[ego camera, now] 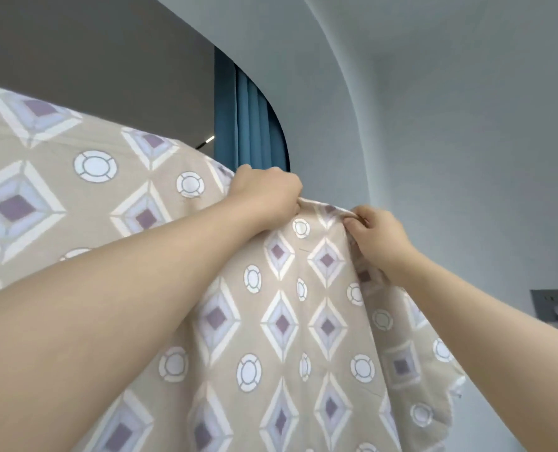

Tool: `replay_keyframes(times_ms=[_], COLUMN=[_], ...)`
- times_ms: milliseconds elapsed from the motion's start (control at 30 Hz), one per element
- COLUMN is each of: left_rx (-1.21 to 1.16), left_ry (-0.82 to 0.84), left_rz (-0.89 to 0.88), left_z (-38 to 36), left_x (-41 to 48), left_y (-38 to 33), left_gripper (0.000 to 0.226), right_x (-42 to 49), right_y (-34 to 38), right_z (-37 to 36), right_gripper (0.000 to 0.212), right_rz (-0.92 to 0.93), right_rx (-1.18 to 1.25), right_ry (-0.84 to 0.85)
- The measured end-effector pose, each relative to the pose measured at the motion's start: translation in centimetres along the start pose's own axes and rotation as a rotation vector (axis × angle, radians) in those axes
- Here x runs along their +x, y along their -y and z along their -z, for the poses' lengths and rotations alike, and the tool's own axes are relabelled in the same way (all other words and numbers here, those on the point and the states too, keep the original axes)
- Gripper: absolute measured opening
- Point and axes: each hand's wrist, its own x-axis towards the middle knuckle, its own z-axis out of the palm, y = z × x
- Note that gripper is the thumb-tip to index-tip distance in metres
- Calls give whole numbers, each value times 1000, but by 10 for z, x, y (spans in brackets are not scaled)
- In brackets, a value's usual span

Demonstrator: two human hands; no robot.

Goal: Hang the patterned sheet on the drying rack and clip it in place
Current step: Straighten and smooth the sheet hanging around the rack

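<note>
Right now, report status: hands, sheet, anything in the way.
Left hand grips patterned sheet top edge; right hand pinches it alongside. Sheet hangs draped. No clip or rack visible.

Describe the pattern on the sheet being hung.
Beige sheet with purple-centred white diamonds and white circles; head view.

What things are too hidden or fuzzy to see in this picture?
Drying rack: head view, covered by the patterned sheet.
Clips: none visible; left hand and right hand cover the top edge they grip.
Sheet's bottom: cut off by lower edge.
Grey wall fitting: blurred, too small.
</note>
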Motion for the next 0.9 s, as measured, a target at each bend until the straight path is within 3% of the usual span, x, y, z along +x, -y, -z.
replay_keyframes(times_ms=[100, 167, 200, 267, 333, 400, 467, 533, 600, 667, 733, 833, 900], left_rx=[-49, -58, -67, -119, -181, -243, -233, -213, -197, -196, -202, -225, -188], left_ry=[-138, -148, -94, 10, -81, -199, -69, 5, -159, -267, -240, -388, -521], left_rz=[27, 24, 7, -29, -14, 14, -28, -71, -52, -42, -57, -7, -13], left_z=[-3, -6, -6, -2, 5, 6, 2, -5, -11, -15, -21, -29, -36], left_x=[4, 6, 6, 8, 12, 15, 14, 11, 7, 4, -3, -20, -37], left_y=[-4, -7, -10, -18, -23, -26, -31, -40, -47, -52, -56, -55, -51], left_gripper=[28, 22, 16, 16, 25, 21, 19, 26, 24, 19, 18, 15, 13], right_x=[-8, -13, -14, -12, -12, -12, -17, -18, -18, -20, -24, -31, -40], right_y=[-7, -11, -12, -12, -13, -16, -23, -30, -36, -36, -38, -44, -43], right_z=[20, 34, 39, 44, 50, 59, 67, 70, 73, 75, 76, 69, 57], right_gripper=[26, 25, 26, 30, 26, 15, 12, 22, 28, 19, 14, 15, 14], right_rz=[-114, -177, -156, -62, -13, -62, -131, -88, -71, -105, -125, -104, -157], right_rx=[128, 20, -61, -168, -92, -82, -271, -372, -278, -242, -308, -291, -231], right_ry=[261, 425, 394, 152, 2, 163, 370, 197, -52, 31, 133, -64, -35])
